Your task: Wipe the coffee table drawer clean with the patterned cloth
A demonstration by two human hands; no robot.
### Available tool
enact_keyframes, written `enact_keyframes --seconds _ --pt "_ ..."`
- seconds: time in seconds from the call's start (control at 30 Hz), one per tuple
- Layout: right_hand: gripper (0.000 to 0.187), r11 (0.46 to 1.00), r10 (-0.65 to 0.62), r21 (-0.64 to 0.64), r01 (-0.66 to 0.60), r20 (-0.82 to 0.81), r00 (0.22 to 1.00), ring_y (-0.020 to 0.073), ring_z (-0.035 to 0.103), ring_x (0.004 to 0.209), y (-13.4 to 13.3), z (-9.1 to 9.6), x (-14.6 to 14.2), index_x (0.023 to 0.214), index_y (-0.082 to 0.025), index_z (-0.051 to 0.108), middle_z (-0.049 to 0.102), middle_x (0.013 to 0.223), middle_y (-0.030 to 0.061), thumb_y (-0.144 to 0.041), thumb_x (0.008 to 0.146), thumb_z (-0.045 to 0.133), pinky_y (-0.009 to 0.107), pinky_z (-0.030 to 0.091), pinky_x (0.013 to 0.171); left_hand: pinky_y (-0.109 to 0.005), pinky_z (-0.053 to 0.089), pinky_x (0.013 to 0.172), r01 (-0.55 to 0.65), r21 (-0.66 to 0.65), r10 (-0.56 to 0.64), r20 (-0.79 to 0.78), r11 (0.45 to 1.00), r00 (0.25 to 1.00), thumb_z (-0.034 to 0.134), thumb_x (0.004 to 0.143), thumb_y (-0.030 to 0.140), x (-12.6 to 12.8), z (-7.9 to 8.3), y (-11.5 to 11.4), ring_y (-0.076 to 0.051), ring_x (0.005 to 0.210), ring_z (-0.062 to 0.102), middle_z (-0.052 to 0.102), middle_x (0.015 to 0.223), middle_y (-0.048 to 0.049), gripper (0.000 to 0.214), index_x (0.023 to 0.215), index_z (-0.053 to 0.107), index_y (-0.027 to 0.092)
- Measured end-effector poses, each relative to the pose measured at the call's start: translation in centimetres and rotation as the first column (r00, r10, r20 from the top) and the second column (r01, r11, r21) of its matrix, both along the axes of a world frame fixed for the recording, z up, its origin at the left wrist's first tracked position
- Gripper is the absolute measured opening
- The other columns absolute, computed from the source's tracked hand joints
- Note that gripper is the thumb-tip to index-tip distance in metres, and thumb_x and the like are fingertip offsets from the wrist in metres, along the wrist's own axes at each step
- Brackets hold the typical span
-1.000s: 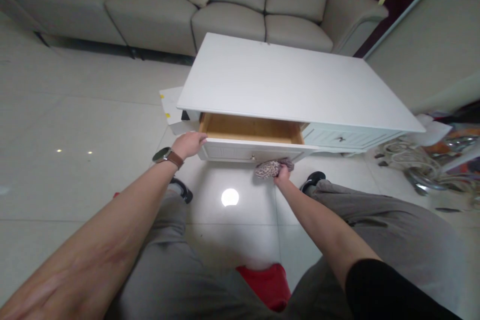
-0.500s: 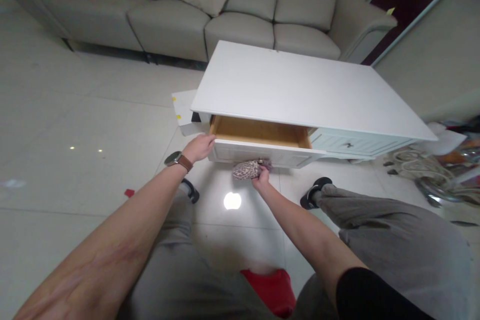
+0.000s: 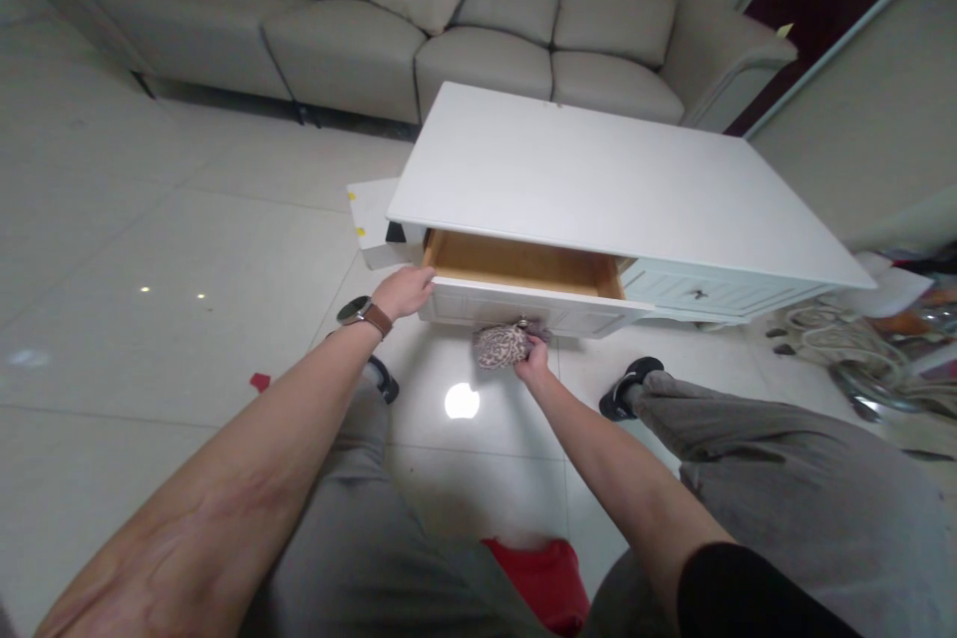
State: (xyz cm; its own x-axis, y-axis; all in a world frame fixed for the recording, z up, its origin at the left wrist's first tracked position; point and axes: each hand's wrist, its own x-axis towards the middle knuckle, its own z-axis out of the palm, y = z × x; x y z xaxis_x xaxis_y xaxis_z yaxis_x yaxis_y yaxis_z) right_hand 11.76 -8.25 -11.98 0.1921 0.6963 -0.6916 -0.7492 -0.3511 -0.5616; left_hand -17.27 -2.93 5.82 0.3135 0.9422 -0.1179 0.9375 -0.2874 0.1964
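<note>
A white coffee table [image 3: 613, 169] has its left drawer [image 3: 538, 307] pulled out, showing a bare wooden inside. My left hand [image 3: 406, 291], with a watch on the wrist, is closed on the left end of the drawer front. Below the drawer's knob [image 3: 523, 323], my right hand [image 3: 532, 361] grips a patterned brown-and-white cloth [image 3: 500, 346] against the drawer front. The fingers of my right hand are partly hidden by the cloth.
A grey sofa [image 3: 478, 50] stands behind the table. A white box [image 3: 372, 214] sits by the table's left end. Coiled cords [image 3: 829, 324] and clutter lie at the right. A red object [image 3: 542, 583] is on the floor between my legs.
My right hand and the cloth have shifted slightly right along the drawer front, and the cloth looks more bunched. My left hand keeps its hold on the drawer. The view has moved a little.
</note>
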Motion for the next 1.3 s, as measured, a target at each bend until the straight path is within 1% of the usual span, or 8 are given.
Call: enact_keyframes --seconds 0.23,0.33,0.43,0.53,0.7,1.03,1.17,1.3 --pt "0.025 0.978 -0.202 -0.031 0.204 0.075 0.977 0.0214 0.07 0.084 -0.3 2.2 9.4 0.094 -0.017 0.064 0.071 0.092 0.0073 -0.026 0.097 0.041 0.043 0.062 0.076 -0.033 0.049 0.089 -0.021 0.014 0.021 0.001 1.0 1.0 0.042 0.098 0.031 0.1 0.1 -0.2 -0.025 0.104 0.067 0.074 0.107 -0.0107 0.028 0.108 0.067 0.021" --pt "0.029 0.968 -0.25 -0.011 0.252 0.083 0.965 0.021 0.068 0.097 -0.4 2.6 10.9 0.113 -0.015 0.064 0.068 0.114 0.0098 -0.039 0.101 0.055 0.04 0.061 0.079 -0.033 0.05 0.09 -0.02 0.011 0.02 0.003 1.0 1.0 0.04 0.098 0.025 0.1 0.0 -0.1 -0.025 0.104 0.067 0.074 0.108 -0.0114 0.029 0.109 0.066 0.02" --pt "0.026 0.967 -0.255 -0.003 0.256 0.071 0.964 0.0202 0.069 0.09 -0.5 2.4 9.9 0.102 -0.017 0.065 0.07 0.103 0.0087 -0.032 0.101 0.044 0.041 0.061 0.078 -0.034 0.05 0.092 0.0 0.006 0.0 0.012 1.0 1.0 0.039 0.095 0.017 -0.1 -0.1 -0.1 -0.026 0.107 0.067 0.073 0.112 -0.0132 0.032 0.112 0.066 0.018" --pt "0.029 0.978 -0.209 -0.008 0.209 0.034 0.977 0.0229 0.07 0.08 -0.4 1.8 6.8 0.087 -0.019 0.064 0.071 0.082 0.0072 -0.022 0.088 0.035 0.047 0.061 0.078 -0.034 0.05 0.095 0.008 0.007 -0.008 0.067 1.0 0.998 0.042 0.087 0.009 -0.4 -0.3 0.0 -0.025 0.111 0.067 0.073 0.117 -0.0135 0.039 0.118 0.065 0.017" --pt "0.021 0.999 -0.05 -0.014 0.049 -0.057 0.997 0.0236 0.071 0.077 -0.1 0.6 -1.7 0.085 -0.018 0.065 0.073 0.076 0.0059 -0.022 0.074 0.047 0.05 0.061 0.083 -0.034 0.051 0.1 0.003 -0.016 0.001 0.238 1.0 0.971 0.045 0.081 0.004 -1.1 -0.7 0.4 -0.024 0.111 0.067 0.074 0.116 -0.0119 0.044 0.114 0.072 0.016" --pt "0.016 0.978 0.203 0.01 -0.206 -0.239 0.95 0.0194 0.07 0.075 1.0 1.0 -19.1 0.087 -0.018 0.065 0.074 0.075 0.0041 -0.021 0.08 0.052 0.036 0.061 0.076 -0.037 0.046 0.114 -0.077 0.004 0.07 0.383 0.997 0.921 0.042 0.066 -0.002 -4.5 -1.5 -1.1 -0.022 0.126 0.06 0.068 0.132 -0.0104 0.074 0.134 0.065 0.015" --pt "0.017 0.97 0.242 0.042 -0.239 -0.273 0.931 0.0182 0.07 0.077 1.8 2.6 -23.0 0.09 -0.017 0.066 0.074 0.078 0.0043 -0.022 0.084 0.051 0.032 0.061 0.074 -0.038 0.046 0.114 -0.131 0.032 0.107 0.404 0.991 0.909 0.042 0.064 -0.002 -5.6 -1.3 -1.4 -0.022 0.126 0.059 0.064 0.139 -0.0103 0.079 0.139 0.06 0.015" --pt "0.019 0.969 0.244 0.106 -0.224 -0.23 0.942 0.0184 0.071 0.082 2.4 4.4 -23.9 0.095 -0.016 0.067 0.075 0.082 0.0046 -0.024 0.084 0.053 0.033 0.061 0.076 -0.04 0.05 0.107 -0.352 0.1 0.278 0.43 0.931 0.859 0.044 0.068 -0.002 -6.4 0.1 -1.7 -0.024 0.117 0.063 0.065 0.132 -0.0114 0.07 0.133 0.061 0.016"
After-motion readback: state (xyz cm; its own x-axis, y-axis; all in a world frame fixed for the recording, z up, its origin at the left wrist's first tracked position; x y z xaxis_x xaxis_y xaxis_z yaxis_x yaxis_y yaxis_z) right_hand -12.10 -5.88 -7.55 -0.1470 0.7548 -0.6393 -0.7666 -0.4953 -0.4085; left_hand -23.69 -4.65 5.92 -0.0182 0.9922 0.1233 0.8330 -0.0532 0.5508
